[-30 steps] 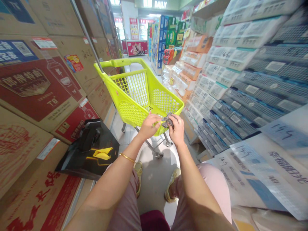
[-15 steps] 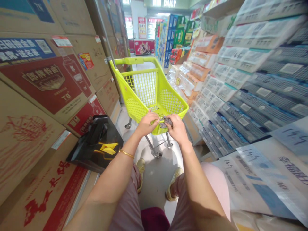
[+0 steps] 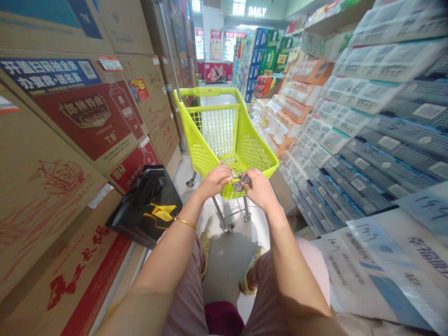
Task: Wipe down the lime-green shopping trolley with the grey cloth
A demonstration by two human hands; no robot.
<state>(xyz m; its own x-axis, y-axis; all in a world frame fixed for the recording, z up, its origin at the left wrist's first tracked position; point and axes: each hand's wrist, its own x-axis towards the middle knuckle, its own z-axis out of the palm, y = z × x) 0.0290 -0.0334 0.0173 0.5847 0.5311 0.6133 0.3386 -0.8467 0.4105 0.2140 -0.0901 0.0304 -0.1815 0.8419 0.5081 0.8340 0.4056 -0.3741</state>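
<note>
My left hand (image 3: 217, 180) is closed in a pinch, thumb against fingers, in front of the near rim of a lime-green shopping cart (image 3: 199, 156). What its fingertips hold is too small to make out. My right hand (image 3: 258, 185) is closed on a small grey crumpled thing (image 3: 239, 186), soft-looking and partly hidden by the fingers. The two hands are close together, with the grey thing between them. From this angle I cannot tell whether either hand touches the cart. A gold bangle (image 3: 185, 221) circles my left wrist.
Stacked liquor cartons (image 3: 84, 116) line the left side. A black bag (image 3: 147, 200) with a yellow motif leans by them. Wrapped packs (image 3: 360, 163) are piled on the right, with handwritten price sheets (image 3: 381, 247) nearer me. My shoes (image 3: 252, 273) rest on the floor below the cart.
The view has turned left, so the cart and shelves sit farther right in the picture. Both hands stay close together, the grey thing still in the right, its shape slightly shifted.
</note>
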